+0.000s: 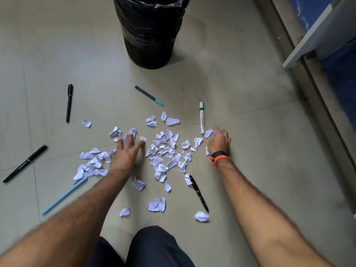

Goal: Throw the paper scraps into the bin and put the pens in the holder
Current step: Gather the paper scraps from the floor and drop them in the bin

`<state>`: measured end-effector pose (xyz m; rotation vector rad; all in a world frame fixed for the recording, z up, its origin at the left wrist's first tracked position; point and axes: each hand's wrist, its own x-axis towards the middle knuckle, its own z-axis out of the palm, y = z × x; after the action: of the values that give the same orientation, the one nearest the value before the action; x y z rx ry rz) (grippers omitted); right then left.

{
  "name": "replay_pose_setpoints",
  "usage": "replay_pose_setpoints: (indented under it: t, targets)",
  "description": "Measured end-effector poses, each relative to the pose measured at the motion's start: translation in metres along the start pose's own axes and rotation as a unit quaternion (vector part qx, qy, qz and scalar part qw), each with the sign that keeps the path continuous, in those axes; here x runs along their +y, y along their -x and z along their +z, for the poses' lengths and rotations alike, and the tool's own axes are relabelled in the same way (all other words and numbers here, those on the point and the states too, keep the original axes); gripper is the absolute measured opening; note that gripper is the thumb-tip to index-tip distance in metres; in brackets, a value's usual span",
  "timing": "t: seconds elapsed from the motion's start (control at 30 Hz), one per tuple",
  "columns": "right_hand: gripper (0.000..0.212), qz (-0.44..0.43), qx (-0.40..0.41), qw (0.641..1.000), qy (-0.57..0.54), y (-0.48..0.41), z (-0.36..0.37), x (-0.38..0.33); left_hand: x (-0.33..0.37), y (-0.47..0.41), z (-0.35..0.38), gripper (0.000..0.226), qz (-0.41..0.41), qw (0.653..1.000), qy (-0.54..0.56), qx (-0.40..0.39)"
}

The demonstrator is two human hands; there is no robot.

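Note:
Several crumpled white paper scraps [163,151] lie scattered on the tiled floor. My left hand [126,153] rests flat on the left part of the pile, fingers spread over scraps. My right hand [220,141] lies at the pile's right edge, fingers curled beside a scrap [208,133], holding nothing that I can see. A black bin [150,29] with a plastic liner stands beyond. Pens lie around: a white marker [201,117], a teal pen [148,95], a black pen [69,102], another black pen [26,163], a light blue pen [64,195] and a black pen [199,193].
A wooden frame with a white and blue panel [316,41] runs along the right side. My knees in dark trousers [150,247] are at the bottom. No pen holder is in view.

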<state>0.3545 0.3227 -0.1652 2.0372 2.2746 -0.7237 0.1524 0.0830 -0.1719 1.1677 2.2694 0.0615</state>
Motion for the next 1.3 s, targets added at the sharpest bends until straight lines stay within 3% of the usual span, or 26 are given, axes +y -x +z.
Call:
replay_pose_setpoints:
  t: [0.13,0.3,0.43,0.6,0.7,0.77,0.87,0.97,1.07,1.17,1.3]
  targets:
    - [0.044,-0.063,-0.024,0.998,-0.015,0.027,0.007,-0.004,-0.001,-0.001,0.001,0.093,-0.003,1.0,-0.002,0.0]
    - [0.053,0.019,0.056,0.994,-0.087,0.032,-0.007,0.007,-0.002,0.0,0.002,0.094,-0.005,1.0,-0.007,0.0]
    - [0.062,0.072,-0.048,0.996,-0.013,0.03,-0.012,0.013,-0.002,-0.003,0.001,0.092,-0.005,1.0,-0.009,0.005]
    - [0.065,-0.021,-0.131,0.988,-0.085,0.065,0.014,-0.012,0.0,-0.001,-0.002,0.092,-0.012,1.0,-0.011,-0.006]
    - [0.06,0.016,-0.057,0.984,-0.167,0.065,0.015,-0.008,0.0,-0.001,-0.002,0.092,-0.014,1.0,-0.013,-0.005]
    - [0.051,0.066,-0.022,0.985,-0.155,0.064,0.009,0.006,0.0,-0.001,-0.001,0.091,-0.015,1.0,-0.012,-0.003]
    - [0.046,0.074,-0.071,0.99,-0.096,0.074,0.01,0.008,0.0,-0.002,0.001,0.092,-0.015,1.0,-0.012,0.0]
    - [0.046,0.025,-0.114,0.985,-0.13,0.085,0.027,-0.014,-0.003,-0.003,0.005,0.093,-0.008,1.0,-0.011,0.009]
    - [0.04,0.024,-0.078,0.982,-0.17,0.097,0.028,-0.019,-0.006,-0.001,0.01,0.094,0.004,1.0,-0.008,0.011]
    - [0.031,0.096,0.014,0.977,-0.191,0.13,0.004,0.014,-0.006,0.006,0.011,0.09,0.017,0.999,0.001,0.031]
    - [0.019,0.211,0.031,0.961,-0.177,0.184,-0.016,0.066,-0.006,0.023,0.017,0.068,0.066,0.995,0.003,0.074]
